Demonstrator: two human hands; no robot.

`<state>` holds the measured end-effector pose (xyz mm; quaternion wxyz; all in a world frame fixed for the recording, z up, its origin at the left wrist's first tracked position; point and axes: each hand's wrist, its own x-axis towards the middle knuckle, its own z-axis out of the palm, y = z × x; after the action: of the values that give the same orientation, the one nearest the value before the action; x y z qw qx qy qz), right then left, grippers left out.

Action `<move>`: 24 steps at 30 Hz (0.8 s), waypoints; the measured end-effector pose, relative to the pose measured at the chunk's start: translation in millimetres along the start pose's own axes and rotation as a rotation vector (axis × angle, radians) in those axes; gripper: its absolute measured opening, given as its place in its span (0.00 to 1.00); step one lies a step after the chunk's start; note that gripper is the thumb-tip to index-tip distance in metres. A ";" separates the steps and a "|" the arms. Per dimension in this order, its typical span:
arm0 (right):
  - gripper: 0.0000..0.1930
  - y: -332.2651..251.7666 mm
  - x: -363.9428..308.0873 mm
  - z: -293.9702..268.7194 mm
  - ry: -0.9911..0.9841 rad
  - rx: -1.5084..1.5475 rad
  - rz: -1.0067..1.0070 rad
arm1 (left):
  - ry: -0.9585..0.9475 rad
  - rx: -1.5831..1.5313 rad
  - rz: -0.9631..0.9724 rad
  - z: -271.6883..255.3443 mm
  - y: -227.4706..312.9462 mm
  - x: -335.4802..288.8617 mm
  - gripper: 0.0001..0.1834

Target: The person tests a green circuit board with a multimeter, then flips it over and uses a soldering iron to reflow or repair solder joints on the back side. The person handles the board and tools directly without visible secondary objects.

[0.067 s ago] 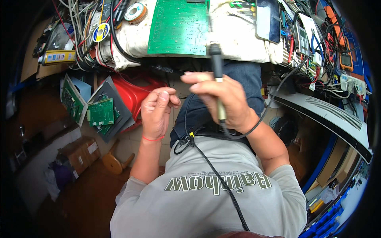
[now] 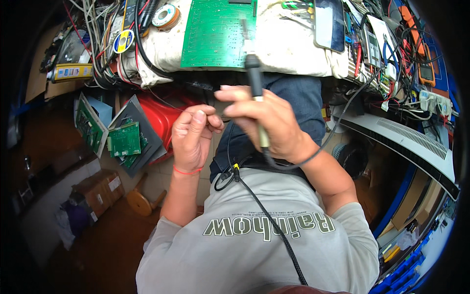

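A soldering iron (image 2: 254,73) is in my right hand (image 2: 276,122), its fingers wrapped round the pale part of the handle. The iron's tip, smeared by motion, points away from me over the lower right of a large green circuit board (image 2: 213,36). From the handle's lower end a dark cord loops off to the right. My left hand (image 2: 193,130) is close beside the right one, above my lap. Thumb and fingers are pinched on a thin wire (image 2: 167,103) that runs up toward the bench's left side; its end is hidden between the hands.
Solder spools (image 2: 165,17) and tangled cables lie left of the board. A phone-like dark slab (image 2: 329,24), pliers (image 2: 392,54) and an orange multimeter (image 2: 427,68) are at the right. Below the bench stand a red stool (image 2: 169,105) and small green boards (image 2: 124,139).
My right hand and the soldering iron have shifted left, closer to my left hand, and the tip is now over the board. The left hand has barely moved.
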<state>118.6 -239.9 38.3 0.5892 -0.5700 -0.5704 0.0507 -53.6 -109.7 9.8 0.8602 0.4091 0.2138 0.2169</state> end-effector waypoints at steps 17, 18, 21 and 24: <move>0.14 5.6 -3.7 -77.8 0.016 -0.266 0.032 | 0.224 -0.198 0.163 -72.5 52.4 14.6 0.16; 0.14 4.5 -5.0 -84.1 0.021 -0.299 0.029 | 0.250 -0.188 0.157 -81.9 52.9 16.0 0.16; 0.15 4.1 -8.2 -98.2 0.051 -0.354 0.000 | 0.351 -0.170 0.128 -107.3 48.2 18.4 0.16; 0.14 3.8 -11.9 -107.4 0.066 -0.387 0.020 | 0.433 -0.170 0.088 -128.4 37.5 19.7 0.16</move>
<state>195.2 -313.0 60.4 0.4865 -0.6794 -0.5444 -0.0728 -115.0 1.0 -37.8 0.8153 0.2883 0.3561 0.3541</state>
